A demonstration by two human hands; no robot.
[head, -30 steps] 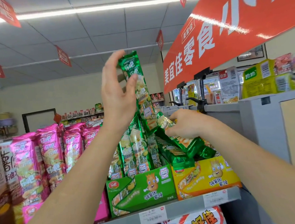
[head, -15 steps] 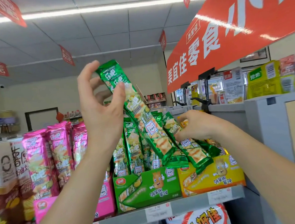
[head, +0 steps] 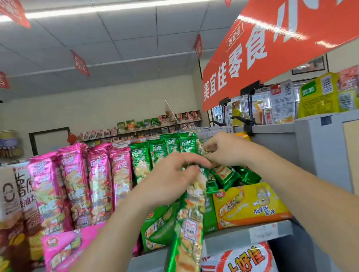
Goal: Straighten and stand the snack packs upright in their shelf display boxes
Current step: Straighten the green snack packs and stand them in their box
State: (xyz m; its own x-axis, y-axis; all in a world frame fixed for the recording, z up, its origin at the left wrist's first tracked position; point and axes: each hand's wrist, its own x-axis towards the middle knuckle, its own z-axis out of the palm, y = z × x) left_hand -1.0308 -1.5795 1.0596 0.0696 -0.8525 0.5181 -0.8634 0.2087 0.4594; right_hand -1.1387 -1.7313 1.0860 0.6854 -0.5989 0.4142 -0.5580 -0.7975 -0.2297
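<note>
1. The left hand (head: 171, 179) grips the top of a long green pack (head: 186, 238); it hangs below the grip, before the green box (head: 158, 229).
2. Behind, the right hand (head: 227, 149) pinches a tilted pack (head: 222, 174) above the yellow box (head: 250, 205).

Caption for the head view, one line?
Left hand holds a long green snack pack hanging before the green display box; right hand pinches slumped green packs over the yellow box.

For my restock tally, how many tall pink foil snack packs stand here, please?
4: leftmost pink pack, second, third, fourth, in a row above the pink cardboard box; more may hide behind.
</note>
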